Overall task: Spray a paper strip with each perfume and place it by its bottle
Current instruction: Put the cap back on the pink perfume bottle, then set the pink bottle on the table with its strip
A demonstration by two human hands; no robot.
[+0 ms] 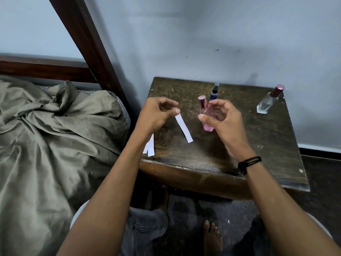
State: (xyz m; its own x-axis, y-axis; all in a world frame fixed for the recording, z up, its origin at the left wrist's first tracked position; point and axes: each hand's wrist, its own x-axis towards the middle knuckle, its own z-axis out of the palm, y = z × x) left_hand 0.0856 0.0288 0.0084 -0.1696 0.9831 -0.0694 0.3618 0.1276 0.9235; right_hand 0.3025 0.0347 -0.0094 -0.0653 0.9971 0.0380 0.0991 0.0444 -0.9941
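A pink perfume bottle (207, 124) with a pink cap stands mid-table. My right hand (221, 119) curls round it, the thumb on its front and the fingers behind its neck. My left hand (156, 113) pinches the top end of a white paper strip (184, 129), which hangs slanting down just left of the pink bottle. A small blue spray bottle (214, 93) stands right behind the pink one. A clear glass bottle (265, 104) with a dark pink cap stands at the table's far right. Spare white strips (151, 147) lie at the left edge, partly under my left forearm.
The small worn wooden table (258, 154) stands against a pale wall. A bed with a rumpled olive sheet (46, 135) and a dark wooden bedpost (88, 43) is close on the left. My knees and bare feet are below the table's front edge.
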